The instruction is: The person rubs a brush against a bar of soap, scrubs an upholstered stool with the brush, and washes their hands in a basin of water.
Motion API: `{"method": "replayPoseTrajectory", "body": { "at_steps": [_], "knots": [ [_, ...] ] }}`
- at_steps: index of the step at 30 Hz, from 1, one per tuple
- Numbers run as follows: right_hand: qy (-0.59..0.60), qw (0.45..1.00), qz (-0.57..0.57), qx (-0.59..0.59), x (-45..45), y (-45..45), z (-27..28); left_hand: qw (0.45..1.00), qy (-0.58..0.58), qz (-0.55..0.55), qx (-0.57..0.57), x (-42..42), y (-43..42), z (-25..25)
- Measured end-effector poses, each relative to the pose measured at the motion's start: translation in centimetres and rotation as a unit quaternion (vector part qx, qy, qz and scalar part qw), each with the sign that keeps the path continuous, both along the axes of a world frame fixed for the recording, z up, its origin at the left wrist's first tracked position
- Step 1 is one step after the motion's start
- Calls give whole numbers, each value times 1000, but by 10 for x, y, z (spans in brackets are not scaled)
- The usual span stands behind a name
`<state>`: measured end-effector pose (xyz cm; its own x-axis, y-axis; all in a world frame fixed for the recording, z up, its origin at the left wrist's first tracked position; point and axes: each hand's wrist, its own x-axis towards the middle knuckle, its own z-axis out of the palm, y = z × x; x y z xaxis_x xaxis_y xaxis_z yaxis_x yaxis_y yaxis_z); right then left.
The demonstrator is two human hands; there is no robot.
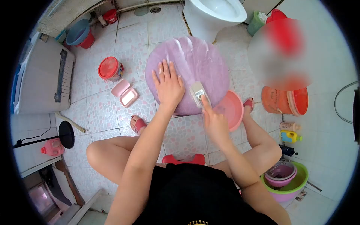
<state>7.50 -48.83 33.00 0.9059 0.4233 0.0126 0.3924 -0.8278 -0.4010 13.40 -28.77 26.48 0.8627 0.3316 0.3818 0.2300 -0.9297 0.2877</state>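
Note:
A round purple cushion (pixel 210 62) with white foam streaks lies in front of me, above floor level; what supports it is mostly hidden. Flat on its left part rests my left hand (pixel 168 88), fingers spread, holding nothing. My right hand (pixel 215 125) grips a pale scrub brush (pixel 195 87) at the cushion's lower right, with the index finger stretched along its back. The bristles show at the brush's left edge, against the purple cloth. Partly beneath the cushion's right side stands a pink basin (pixel 235 112).
Left on the tiles are an open pink soap box (pixel 128 98) and a red-lidded tub (pixel 108 68). A toilet (pixel 221 15) stands behind the cushion, a washing machine (pixel 41 78) at far left. An orange bucket (pixel 275 99), bottles and stacked basins (pixel 303 176) line the right wall.

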Motion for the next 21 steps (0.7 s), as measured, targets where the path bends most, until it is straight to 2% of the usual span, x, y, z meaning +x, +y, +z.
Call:
{"method": "replayPoseTrajectory", "body": {
  "at_steps": [4,9,14,17,21],
  "knots": [
    [19,1000,-19,-9,44,25,0,1000,6,-1,0,-1,4,-1],
    [-16,998,-55,-22,134,67,-21,1000,14,-1,1,-1,6,3],
    [-33,995,-89,19,212,111,-35,1000,9,-1,-7,2,7,-2],
    [-41,997,-63,4,222,124,-41,1000,-1,2,-21,4,6,0],
    [-56,998,30,7,184,105,-40,999,-22,0,-43,10,2,-10]
  ]
}}
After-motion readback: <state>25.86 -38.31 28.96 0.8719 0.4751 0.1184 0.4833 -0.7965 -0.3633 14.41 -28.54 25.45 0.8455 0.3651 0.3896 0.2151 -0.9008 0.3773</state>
